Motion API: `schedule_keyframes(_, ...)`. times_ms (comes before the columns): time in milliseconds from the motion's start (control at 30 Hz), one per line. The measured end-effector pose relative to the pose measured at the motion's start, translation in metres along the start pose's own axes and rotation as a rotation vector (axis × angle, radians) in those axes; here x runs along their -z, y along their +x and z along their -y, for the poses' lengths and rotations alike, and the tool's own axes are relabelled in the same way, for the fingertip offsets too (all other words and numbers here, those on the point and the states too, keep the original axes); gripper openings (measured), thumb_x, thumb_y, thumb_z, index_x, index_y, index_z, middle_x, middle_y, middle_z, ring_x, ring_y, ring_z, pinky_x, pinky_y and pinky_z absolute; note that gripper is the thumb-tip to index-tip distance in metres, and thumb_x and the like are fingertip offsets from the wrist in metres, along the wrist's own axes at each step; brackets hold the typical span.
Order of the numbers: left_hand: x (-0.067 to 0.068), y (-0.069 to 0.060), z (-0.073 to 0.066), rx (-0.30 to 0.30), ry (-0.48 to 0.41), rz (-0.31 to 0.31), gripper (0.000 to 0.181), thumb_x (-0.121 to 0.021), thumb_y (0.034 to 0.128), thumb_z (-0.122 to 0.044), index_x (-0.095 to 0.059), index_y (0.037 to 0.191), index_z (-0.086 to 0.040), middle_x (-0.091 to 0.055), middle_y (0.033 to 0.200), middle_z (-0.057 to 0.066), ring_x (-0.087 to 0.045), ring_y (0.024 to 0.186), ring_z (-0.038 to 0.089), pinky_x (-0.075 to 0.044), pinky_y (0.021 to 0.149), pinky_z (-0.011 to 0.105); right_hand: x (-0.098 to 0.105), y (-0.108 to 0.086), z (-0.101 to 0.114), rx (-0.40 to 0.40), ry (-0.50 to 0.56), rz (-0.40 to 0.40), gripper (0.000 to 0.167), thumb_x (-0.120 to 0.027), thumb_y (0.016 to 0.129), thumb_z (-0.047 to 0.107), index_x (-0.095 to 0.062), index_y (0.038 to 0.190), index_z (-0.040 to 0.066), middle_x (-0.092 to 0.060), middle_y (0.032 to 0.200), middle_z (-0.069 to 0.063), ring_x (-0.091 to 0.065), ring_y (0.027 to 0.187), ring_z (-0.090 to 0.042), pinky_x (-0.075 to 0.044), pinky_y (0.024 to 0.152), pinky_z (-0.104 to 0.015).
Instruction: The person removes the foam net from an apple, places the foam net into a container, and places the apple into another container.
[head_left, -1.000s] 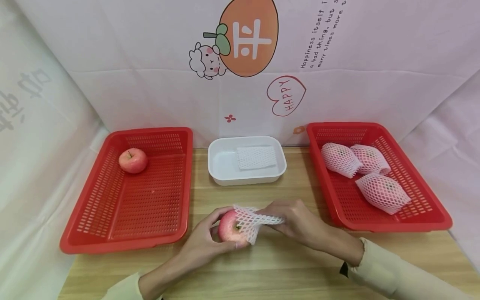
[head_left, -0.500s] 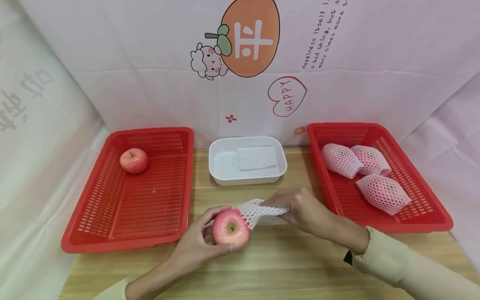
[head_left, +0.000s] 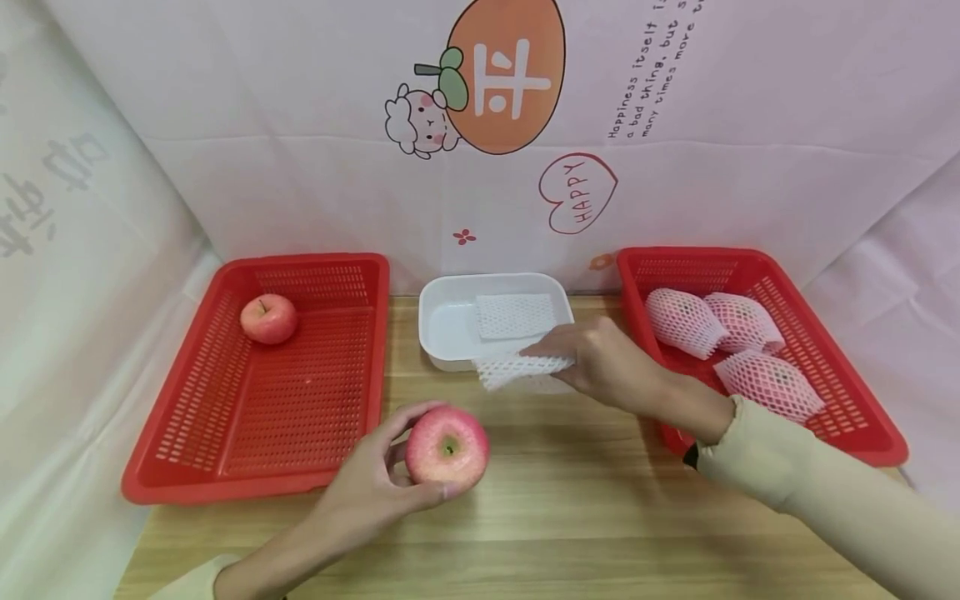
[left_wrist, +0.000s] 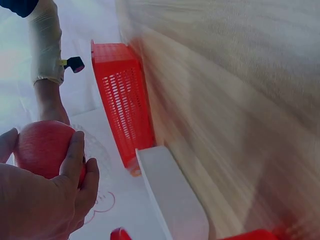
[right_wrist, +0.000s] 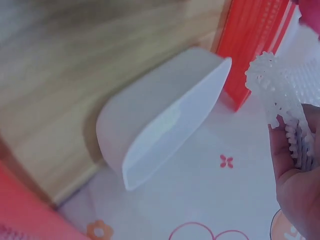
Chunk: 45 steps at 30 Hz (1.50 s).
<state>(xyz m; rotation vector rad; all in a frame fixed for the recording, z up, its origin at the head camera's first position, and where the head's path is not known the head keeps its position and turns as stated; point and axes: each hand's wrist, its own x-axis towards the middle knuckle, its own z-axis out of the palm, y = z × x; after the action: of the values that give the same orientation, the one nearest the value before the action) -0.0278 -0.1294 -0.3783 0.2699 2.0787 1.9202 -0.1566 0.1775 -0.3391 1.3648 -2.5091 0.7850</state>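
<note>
A bare red apple [head_left: 447, 450] is gripped in the left hand [head_left: 378, 475], its stem end facing up, above the front middle of the table. The left wrist view shows fingers [left_wrist: 72, 155] curled round that apple [left_wrist: 42, 147]. The right hand [head_left: 607, 362] pinches a white foam net [head_left: 517, 368] near the front right edge of the white tray [head_left: 450, 364], apart from the apple. In the right wrist view the net [right_wrist: 270, 82] hangs from the hand [right_wrist: 300, 185], its end partly spread.
One apple [head_left: 268, 318] lies in the left red basket [head_left: 255, 492]. Another flat net [head_left: 513, 317] lies in the white tray. The right red basket [head_left: 847, 457] holds three net-covered apples [head_left: 684, 321]. A printed white cloth [head_left: 315, 192] stands behind.
The net has come off the apple and moved up and away with the right hand, toward the white tray. The left hand has shifted slightly left with the apple.
</note>
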Motion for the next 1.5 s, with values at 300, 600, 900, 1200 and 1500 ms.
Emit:
schedule_keyframes(300, 0.024, 0.003, -0.033, -0.031, 0.164, -0.059, 0.078, -0.092, 0.0811, -0.018, -0.054, 0.149, -0.018, -0.061, 0.142, 0.009, -0.065, 0.122, 0.028, -0.061, 0.091, 0.032, 0.013, 0.030, -0.026, -0.062, -0.100, 0.036, 0.040, -0.093, 0.078, 0.002, -0.081, 0.116, 0.002, -0.081, 0.105, -0.013, -0.079, 0.095, -0.027, -0.065, 0.085, -0.043)
schedule_keyframes(600, 0.047, 0.012, -0.058, -0.015, 0.308, -0.142, 0.079, -0.090, 0.0861, -0.027, -0.048, 0.153, -0.025, -0.057, 0.146, 0.001, -0.059, 0.128, 0.027, -0.059, 0.096, 0.034, 0.018, 0.055, -0.045, -0.136, -0.104, 0.094, 0.045, -0.092, 0.080, 0.007, -0.079, 0.123, 0.005, -0.078, 0.120, -0.015, -0.075, 0.113, -0.035, -0.062, 0.094, -0.048)
schedule_keyframes(900, 0.065, 0.025, -0.069, 0.048, 0.377, -0.196, 0.081, -0.084, 0.0915, -0.040, -0.040, 0.159, -0.027, -0.050, 0.153, 0.000, -0.053, 0.135, 0.027, -0.058, 0.101, 0.046, 0.015, 0.075, -0.069, -0.256, -0.104, 0.207, 0.048, -0.089, 0.084, 0.009, -0.075, 0.131, 0.006, -0.074, 0.128, -0.015, -0.072, 0.119, -0.035, -0.061, 0.096, -0.049)
schedule_keyframes(1200, 0.084, 0.043, -0.077, 0.071, 0.267, -0.209, 0.081, -0.082, 0.0939, -0.036, -0.037, 0.160, -0.026, -0.049, 0.152, -0.001, -0.052, 0.134, 0.026, -0.059, 0.095, 0.028, 0.001, 0.079, -0.077, -0.304, -0.110, 0.282, 0.051, -0.088, 0.086, 0.013, -0.073, 0.135, 0.009, -0.072, 0.134, -0.014, -0.072, 0.119, -0.034, -0.061, 0.097, -0.047)
schedule_keyframes(1500, 0.109, 0.072, -0.075, 0.114, 0.097, -0.255, 0.088, -0.077, 0.0988, -0.034, -0.023, 0.166, -0.018, -0.036, 0.161, 0.004, -0.046, 0.140, 0.024, -0.059, 0.095, 0.023, -0.010, 0.079, -0.078, -0.324, -0.092, 0.327, 0.052, -0.088, 0.088, 0.016, -0.072, 0.137, 0.012, -0.071, 0.137, -0.009, -0.071, 0.120, -0.031, -0.062, 0.095, -0.041)
